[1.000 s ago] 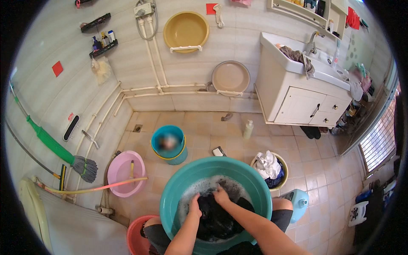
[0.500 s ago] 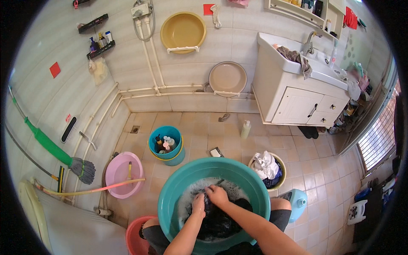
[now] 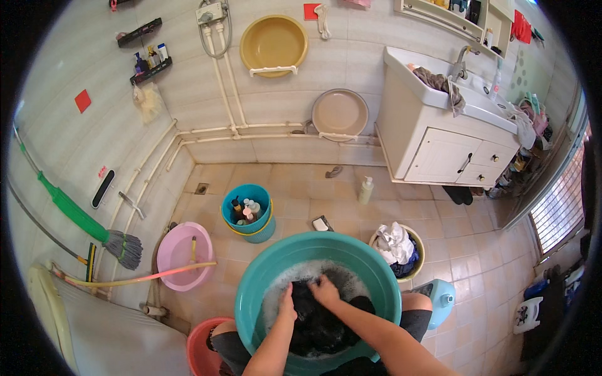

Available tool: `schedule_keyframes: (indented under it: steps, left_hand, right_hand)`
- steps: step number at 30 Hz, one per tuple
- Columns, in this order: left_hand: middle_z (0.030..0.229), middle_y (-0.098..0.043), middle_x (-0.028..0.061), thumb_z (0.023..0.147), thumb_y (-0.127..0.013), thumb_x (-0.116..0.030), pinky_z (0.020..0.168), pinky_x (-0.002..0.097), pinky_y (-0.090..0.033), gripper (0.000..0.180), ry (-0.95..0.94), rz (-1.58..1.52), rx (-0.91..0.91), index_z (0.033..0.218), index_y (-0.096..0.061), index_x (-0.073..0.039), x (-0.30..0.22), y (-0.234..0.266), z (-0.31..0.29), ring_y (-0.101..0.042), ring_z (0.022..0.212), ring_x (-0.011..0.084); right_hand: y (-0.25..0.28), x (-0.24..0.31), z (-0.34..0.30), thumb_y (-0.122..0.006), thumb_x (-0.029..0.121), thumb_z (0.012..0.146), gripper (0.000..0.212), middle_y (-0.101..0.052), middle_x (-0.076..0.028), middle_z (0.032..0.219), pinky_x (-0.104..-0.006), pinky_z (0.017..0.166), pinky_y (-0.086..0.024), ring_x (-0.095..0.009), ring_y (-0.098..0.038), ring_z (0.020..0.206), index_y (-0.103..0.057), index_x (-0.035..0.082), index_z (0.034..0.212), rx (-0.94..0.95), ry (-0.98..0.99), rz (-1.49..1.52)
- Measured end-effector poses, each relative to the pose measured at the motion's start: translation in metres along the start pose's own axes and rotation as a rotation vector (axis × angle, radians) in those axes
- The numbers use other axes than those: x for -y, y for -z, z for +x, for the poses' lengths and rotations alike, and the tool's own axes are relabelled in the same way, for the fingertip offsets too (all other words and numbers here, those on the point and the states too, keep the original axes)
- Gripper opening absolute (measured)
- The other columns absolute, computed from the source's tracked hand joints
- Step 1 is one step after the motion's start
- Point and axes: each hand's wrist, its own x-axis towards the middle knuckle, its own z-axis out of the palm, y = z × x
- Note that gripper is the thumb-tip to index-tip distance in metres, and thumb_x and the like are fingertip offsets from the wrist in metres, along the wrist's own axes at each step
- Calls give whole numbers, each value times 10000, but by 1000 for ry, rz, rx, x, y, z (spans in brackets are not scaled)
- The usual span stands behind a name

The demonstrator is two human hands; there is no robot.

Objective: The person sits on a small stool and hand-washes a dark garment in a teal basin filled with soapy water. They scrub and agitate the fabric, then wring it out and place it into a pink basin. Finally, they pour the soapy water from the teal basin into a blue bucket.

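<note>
A large teal basin point(image 3: 251, 269) holds soapy water with white foam and a soaked black garment point(image 3: 320, 326). On the left side of the cloth, my left hand point(image 3: 286, 305) grips its edge. My right hand point(image 3: 325, 292) pinches the same fabric at its upper part, with the fingers curled. The two hands are a little apart, with a fold of black cloth stretched between them. Part of each hand's fingers is hidden by the cloth. The basin stands between my knees.
Left of the basin are a pink basin point(image 3: 164, 260) with a hose point(image 3: 147, 275) across it, a blue bucket point(image 3: 256, 237) of bottles, and a red basin point(image 3: 199, 332). At right sit a laundry basket point(image 3: 416, 266), a light-blue jug point(image 3: 444, 299) and a white washstand point(image 3: 407, 150).
My hands have moved apart, the right one slightly to the right and the left one to the left. More of the black garment shows between them. The view has shifted slightly.
</note>
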Motion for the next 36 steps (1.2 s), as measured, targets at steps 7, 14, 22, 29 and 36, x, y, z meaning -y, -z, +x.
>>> schedule_keyframes:
  steps: [7,14,22,29,36]
  left_hand:
    - [1011,-570,84,841,-472,-441,842,381,-411,424,159,-249,412,1028,-556,-69,4,5,3,-530,926,259]
    - [1018,-533,93,878,-417,-285,780,375,-419,314,-50,32,10,1026,-510,-25,-17,-44,-65,-517,914,237]
    - [1065,-533,110,802,-609,-198,839,330,-392,339,-478,211,-119,1049,-507,11,-25,-25,-41,-489,995,212]
    - [1067,-536,123,756,-643,-388,834,398,-411,479,-89,291,-139,1072,-525,-48,-16,-17,-31,-502,986,282]
    - [1104,-534,110,826,-485,-481,861,407,-392,497,171,-165,458,1108,-520,-73,-6,0,-27,-501,999,268]
  right_hand:
    - [14,64,-115,-571,282,763,249,-551,-140,866,-417,619,-483,-339,-574,726,-551,114,945,47,618,-39]
    - [24,54,-48,-501,295,825,258,-608,-161,742,-427,618,-479,-347,-587,683,-628,79,766,-153,495,-117]
    - [35,9,-14,-486,487,821,524,-560,-181,1063,-426,802,-436,-338,-547,949,-517,42,1097,41,159,-256]
    - [5,-8,2,-573,409,777,525,-547,-173,1098,-407,802,-449,-326,-545,972,-464,72,1165,-115,-18,-178]
    - [17,61,-112,-561,342,778,289,-587,-167,829,-410,641,-479,-346,-580,744,-538,81,900,61,660,-25]
